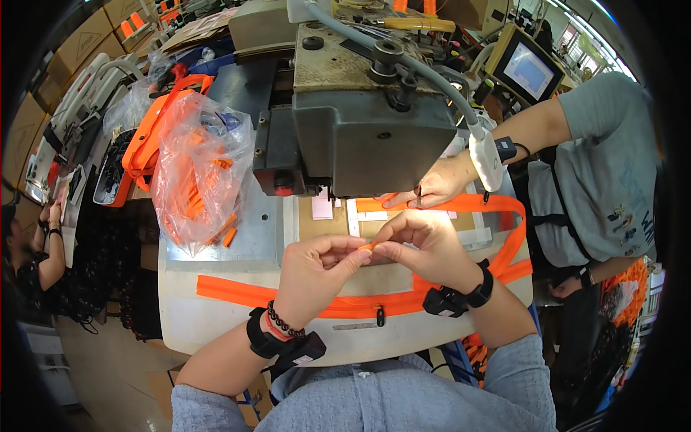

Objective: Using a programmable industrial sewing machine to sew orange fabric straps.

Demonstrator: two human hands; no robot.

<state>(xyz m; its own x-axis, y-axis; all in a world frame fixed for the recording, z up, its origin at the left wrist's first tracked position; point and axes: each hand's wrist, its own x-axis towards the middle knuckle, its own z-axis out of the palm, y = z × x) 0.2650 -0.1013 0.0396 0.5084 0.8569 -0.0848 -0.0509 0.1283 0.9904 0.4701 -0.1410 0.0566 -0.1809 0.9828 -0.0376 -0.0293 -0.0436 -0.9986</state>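
Note:
In front of the sewing machine [371,133], my left hand [320,270] and my right hand [425,248] meet fingertip to fingertip. Between them they pinch a small orange fabric piece [370,246], mostly covered by the fingers. An orange zipper strip [324,306] lies across the table below my hands, with a black zipper pull [380,315] on it. The strip loops up at the right and runs back toward the machine. There a co-worker's hand [439,183] rests on its far end, next to the machine head.
A clear plastic bag [201,173] of small orange pieces stands left of the machine, beside an orange bag [155,133]. A white lamp head [486,160] hangs at the right on a grey hose. Co-workers sit at both sides, and a monitor [529,66] stands behind.

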